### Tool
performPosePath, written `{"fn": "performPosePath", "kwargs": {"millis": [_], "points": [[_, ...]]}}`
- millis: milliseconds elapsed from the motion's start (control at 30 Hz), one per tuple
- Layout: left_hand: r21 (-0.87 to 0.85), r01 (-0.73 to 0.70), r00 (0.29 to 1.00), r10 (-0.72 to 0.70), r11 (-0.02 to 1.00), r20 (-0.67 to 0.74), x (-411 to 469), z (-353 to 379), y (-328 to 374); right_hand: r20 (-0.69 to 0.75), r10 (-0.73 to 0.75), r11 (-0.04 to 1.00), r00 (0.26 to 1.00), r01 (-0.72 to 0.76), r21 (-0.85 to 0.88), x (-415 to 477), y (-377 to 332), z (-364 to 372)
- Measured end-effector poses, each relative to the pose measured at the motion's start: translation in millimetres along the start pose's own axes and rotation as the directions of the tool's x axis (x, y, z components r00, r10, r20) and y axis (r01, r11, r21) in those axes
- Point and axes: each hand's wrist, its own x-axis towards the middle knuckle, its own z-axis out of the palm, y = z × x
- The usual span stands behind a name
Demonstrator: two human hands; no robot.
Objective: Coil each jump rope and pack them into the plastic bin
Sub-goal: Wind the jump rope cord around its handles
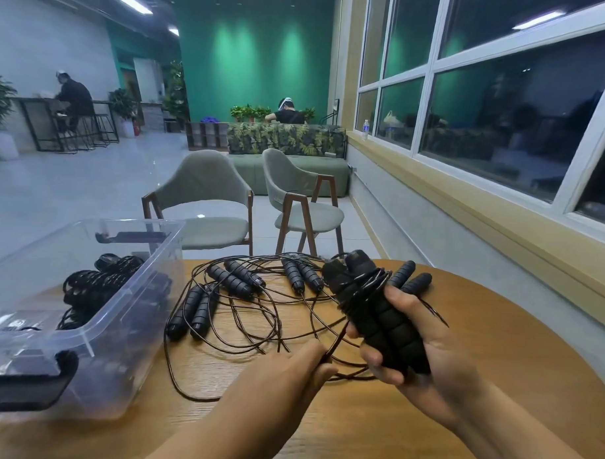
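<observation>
My right hand [423,357] grips a pair of black foam jump rope handles [383,321], with thin dark cord wound several turns around their upper part. My left hand [289,376] pinches that rope's loose cord [335,343] just below the handles. Three more pairs of black handles [234,278] lie on the round wooden table [356,430] amid tangled cord. A further pair [409,277] lies behind my right hand. The clear plastic bin [95,325] stands at the left and holds coiled black ropes [93,287].
The bin's black latch handle [25,381] faces me at the near left. Two grey chairs [209,205] stand beyond the table's far edge. A window wall runs along the right. Two people sit far off in the room.
</observation>
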Motion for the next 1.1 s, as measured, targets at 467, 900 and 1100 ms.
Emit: {"fn": "performPosePath", "kwargs": {"millis": [467,900,1100], "points": [[0.033,-0.050,0.997,0.047,0.998,0.064,-3,-6,7,-0.109,-0.138,0.685,0.984,0.015,-0.728,0,-2,-3],[0.136,-0.156,0.988,0.157,0.978,0.002,-6,-25,-8,-0.101,-0.040,0.316,0.994,-0.083,-0.945,6,20,-13],[0.082,-0.241,0.970,0.243,0.967,-0.022,-4,-37,-19,-0.066,0.098,0.263,0.993,-0.090,-0.961,1,23,-1]]}}
